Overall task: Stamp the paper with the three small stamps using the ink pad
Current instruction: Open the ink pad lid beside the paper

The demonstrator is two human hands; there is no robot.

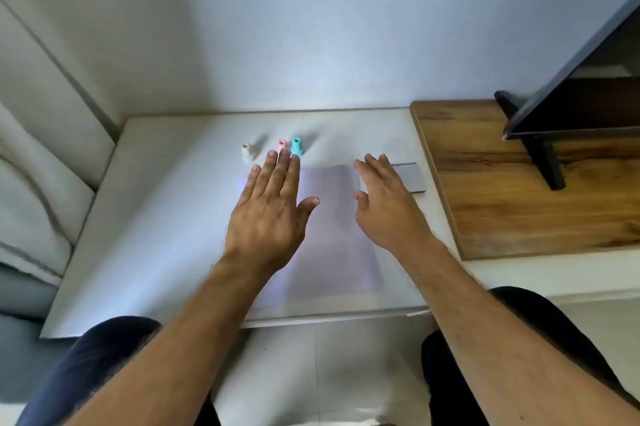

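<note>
1. Looking down from the head cam: my left hand (268, 204) and right hand (384, 198) hover flat, fingers spread, gripping nothing.
2. White stamp (246, 152), pink stamp (282, 145) and teal stamp (296, 147) stand near the tabletop's (166, 217) far edge. They look light and tippy, so I'd pinch the narrow tops.
3. Paper (332, 235) lies mid-table, flimsy. The ink pad (408, 176) touches its far right corner and looks closed.

wall: plain pale blue-white wall (311, 27) behind | table: low white rectangular table (145, 217) | right: brown wood-grain board (519, 204) carrying black flat screen on stand (581, 93) | left: light grey cushioned sofa (38, 155) | floor: pale glossy tiles (311, 373)
</note>
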